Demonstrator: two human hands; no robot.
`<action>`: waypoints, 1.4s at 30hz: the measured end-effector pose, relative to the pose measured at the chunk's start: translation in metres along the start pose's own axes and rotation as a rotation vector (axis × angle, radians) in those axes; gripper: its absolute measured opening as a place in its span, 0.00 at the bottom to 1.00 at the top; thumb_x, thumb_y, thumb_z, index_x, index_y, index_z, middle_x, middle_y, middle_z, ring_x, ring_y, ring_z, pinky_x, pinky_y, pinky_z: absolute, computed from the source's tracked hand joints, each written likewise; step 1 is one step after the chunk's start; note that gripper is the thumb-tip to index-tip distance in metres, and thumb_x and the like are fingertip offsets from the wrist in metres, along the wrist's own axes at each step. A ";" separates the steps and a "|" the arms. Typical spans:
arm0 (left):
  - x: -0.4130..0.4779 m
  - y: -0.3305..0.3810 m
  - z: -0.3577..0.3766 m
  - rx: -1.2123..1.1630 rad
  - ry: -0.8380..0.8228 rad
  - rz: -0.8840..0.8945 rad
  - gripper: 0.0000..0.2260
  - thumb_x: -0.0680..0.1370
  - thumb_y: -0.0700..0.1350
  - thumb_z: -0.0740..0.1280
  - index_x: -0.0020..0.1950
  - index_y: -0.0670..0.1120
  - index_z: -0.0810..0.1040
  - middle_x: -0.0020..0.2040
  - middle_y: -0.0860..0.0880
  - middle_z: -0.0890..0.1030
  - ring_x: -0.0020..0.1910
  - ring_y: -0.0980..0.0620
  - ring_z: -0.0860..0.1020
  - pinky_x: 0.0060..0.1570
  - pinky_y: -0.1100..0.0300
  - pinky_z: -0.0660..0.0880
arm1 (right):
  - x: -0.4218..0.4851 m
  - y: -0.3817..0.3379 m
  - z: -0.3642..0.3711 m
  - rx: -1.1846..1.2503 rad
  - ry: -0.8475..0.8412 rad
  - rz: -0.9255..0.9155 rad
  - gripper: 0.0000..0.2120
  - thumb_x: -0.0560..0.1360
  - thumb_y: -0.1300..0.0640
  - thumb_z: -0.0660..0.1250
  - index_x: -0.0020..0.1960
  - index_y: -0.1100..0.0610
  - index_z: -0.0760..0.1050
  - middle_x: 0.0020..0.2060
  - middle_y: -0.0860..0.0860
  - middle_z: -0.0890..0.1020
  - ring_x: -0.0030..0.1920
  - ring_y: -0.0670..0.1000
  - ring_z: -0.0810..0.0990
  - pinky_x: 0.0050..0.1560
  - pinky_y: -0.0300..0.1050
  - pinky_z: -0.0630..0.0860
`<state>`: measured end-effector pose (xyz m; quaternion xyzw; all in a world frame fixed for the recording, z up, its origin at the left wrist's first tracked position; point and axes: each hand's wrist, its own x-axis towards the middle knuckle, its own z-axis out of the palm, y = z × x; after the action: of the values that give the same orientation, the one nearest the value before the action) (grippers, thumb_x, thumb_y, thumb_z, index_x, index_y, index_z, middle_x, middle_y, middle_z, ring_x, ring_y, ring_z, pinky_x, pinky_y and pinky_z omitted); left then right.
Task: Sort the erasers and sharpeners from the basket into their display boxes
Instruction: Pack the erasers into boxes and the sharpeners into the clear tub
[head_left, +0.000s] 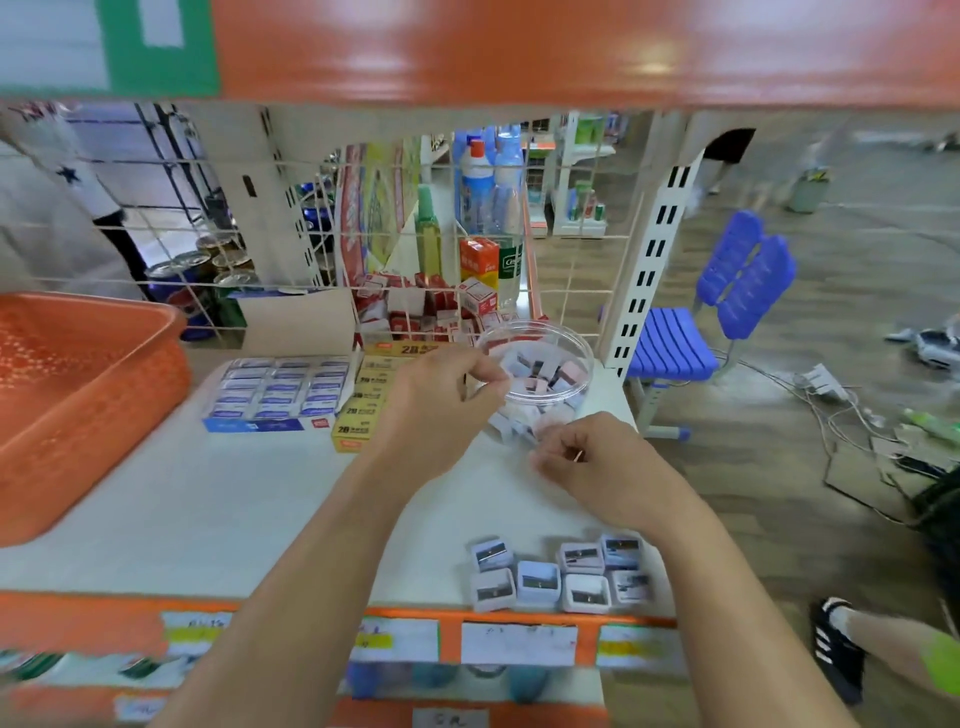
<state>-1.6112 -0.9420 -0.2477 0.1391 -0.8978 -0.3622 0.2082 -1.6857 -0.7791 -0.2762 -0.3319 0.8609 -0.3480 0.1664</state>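
A clear round plastic tub (574, 345) holding several small sharpeners stands on the white shelf (249, 499). My left hand (436, 400) hovers at the tub's left rim with fingertips pinched together; I cannot see anything between them. My right hand (597, 462) sits at the tub's near side, fingers curled; a held item does not show. Several loose sharpeners (561, 577) lie in a cluster at the shelf's front edge. A blue eraser display box (280, 389) and a yellow 2B eraser box (363, 400) stand left of the tub. The orange basket (78, 405) is at the far left.
A wire grid backs the shelf, with red-white small boxes (431, 306) and bottles (488, 176) behind it. An orange shelf board hangs overhead. A blue chair (711, 312), cables and cardboard lie on the floor at right. Another person's shoe (836, 649) is at lower right.
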 end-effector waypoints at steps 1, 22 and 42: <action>-0.003 0.000 -0.002 -0.004 0.007 0.011 0.03 0.77 0.46 0.68 0.44 0.50 0.80 0.24 0.65 0.72 0.28 0.68 0.71 0.29 0.72 0.64 | -0.001 0.000 0.000 0.002 -0.006 0.002 0.19 0.76 0.55 0.66 0.28 0.54 0.67 0.26 0.49 0.70 0.27 0.46 0.65 0.34 0.42 0.66; -0.050 -0.023 -0.009 0.122 -0.610 -0.152 0.05 0.76 0.46 0.70 0.49 0.47 0.84 0.40 0.59 0.79 0.40 0.63 0.76 0.42 0.71 0.71 | -0.021 -0.022 0.011 -0.215 -0.221 0.103 0.04 0.71 0.60 0.70 0.41 0.53 0.84 0.37 0.45 0.83 0.36 0.45 0.79 0.36 0.35 0.71; -0.047 -0.023 0.003 0.146 -0.586 -0.117 0.07 0.78 0.44 0.66 0.46 0.46 0.83 0.39 0.61 0.78 0.44 0.56 0.79 0.46 0.61 0.76 | -0.037 -0.019 -0.007 -0.072 -0.231 0.183 0.09 0.72 0.50 0.71 0.43 0.57 0.83 0.41 0.54 0.84 0.36 0.51 0.78 0.41 0.46 0.75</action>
<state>-1.5692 -0.9375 -0.2783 0.0949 -0.9338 -0.3326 -0.0915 -1.6536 -0.7611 -0.2558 -0.2957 0.8746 -0.2597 0.2831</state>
